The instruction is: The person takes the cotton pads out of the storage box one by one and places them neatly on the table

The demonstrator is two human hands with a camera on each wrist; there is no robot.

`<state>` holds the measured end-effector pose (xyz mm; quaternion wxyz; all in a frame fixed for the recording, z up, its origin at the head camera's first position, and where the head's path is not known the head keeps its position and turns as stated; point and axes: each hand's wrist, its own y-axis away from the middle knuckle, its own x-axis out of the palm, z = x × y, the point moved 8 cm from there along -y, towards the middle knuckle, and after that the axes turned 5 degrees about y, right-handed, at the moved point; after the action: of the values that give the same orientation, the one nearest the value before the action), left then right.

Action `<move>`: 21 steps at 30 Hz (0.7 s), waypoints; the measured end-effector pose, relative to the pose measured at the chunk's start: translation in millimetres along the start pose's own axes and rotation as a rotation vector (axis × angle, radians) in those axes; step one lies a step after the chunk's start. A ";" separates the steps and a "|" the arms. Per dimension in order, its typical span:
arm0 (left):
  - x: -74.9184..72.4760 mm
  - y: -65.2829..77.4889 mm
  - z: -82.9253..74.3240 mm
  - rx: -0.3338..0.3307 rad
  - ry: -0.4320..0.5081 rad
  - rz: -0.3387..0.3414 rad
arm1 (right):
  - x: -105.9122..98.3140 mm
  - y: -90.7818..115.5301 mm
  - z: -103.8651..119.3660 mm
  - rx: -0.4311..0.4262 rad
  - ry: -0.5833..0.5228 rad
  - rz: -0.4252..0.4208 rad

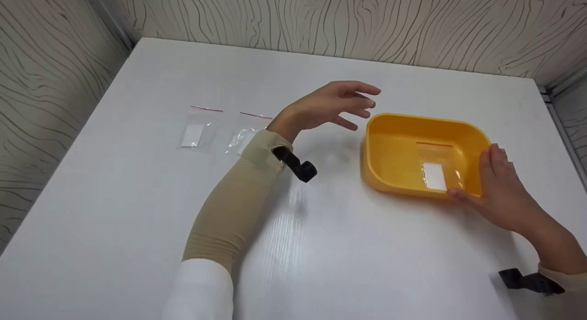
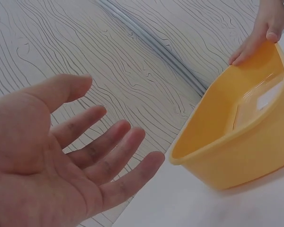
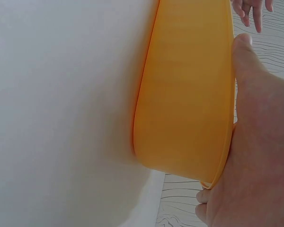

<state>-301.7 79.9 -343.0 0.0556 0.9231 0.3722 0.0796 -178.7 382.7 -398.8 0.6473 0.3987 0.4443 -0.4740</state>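
In the head view my left hand [image 1: 332,104] hovers left of a yellow plastic tub [image 1: 385,189], fingers spread and holding nothing. The left wrist view shows its palm, with the fingertips pointing toward the tub's rim. My right hand [image 1: 502,194] rests on the tub's near right corner. Its thumb lies on the near rim and its fairly straight fingers lie along the right end. Inside the tub lies a clear zip bag [image 1: 434,175] with a red seal line and a white rectangular piece.
Two similar clear zip bags lie on the white table [image 1: 114,210] at the left: one bag [image 1: 192,134] in full view, the other bag [image 1: 243,136] partly hidden by my left wrist. Walls [image 1: 321,22] with a wood-line pattern stand behind and beside the table.
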 end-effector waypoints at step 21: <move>31.3 -25.9 2.1 -0.175 -0.054 -0.008 | 2.6 2.4 -2.0 0.047 0.016 0.043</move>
<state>-296.6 120.1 -346.0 0.1465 0.9149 0.3660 0.0869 -176.4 384.4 -401.6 0.6442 0.4271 0.4297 -0.4669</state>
